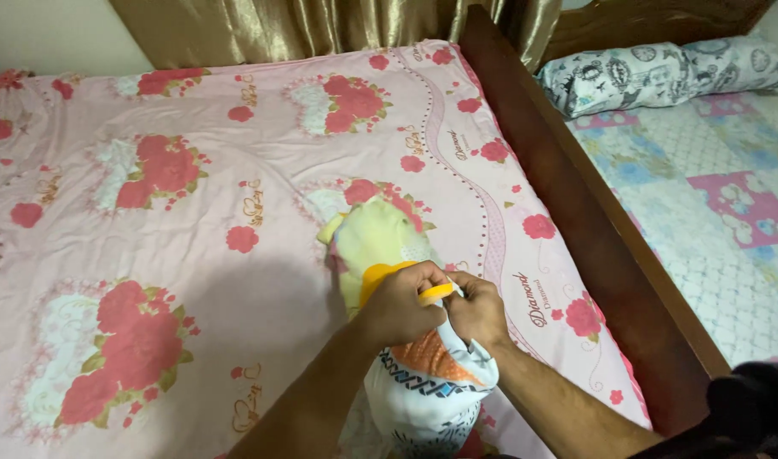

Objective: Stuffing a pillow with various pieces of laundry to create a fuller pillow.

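A long bolster pillow [376, 238] with a pale yellow, flowered end lies on the pink bed sheet [193, 212]. Its near part sits inside a white cover [423, 395] with orange and dark patterned bands. My left hand [402, 304] and my right hand [477, 310] are both closed on the bunched open edge of that cover, side by side and touching, right where the yellow and orange fabric gathers. The near end of the pillow is hidden by my forearms.
A dark wooden bed rail [576, 212] runs along the bed's right side. Beyond it lies a second bed with a patchwork sheet [712, 204] and a grey patterned bolster [661, 75]. Gold curtains [321, 25] hang at the head.
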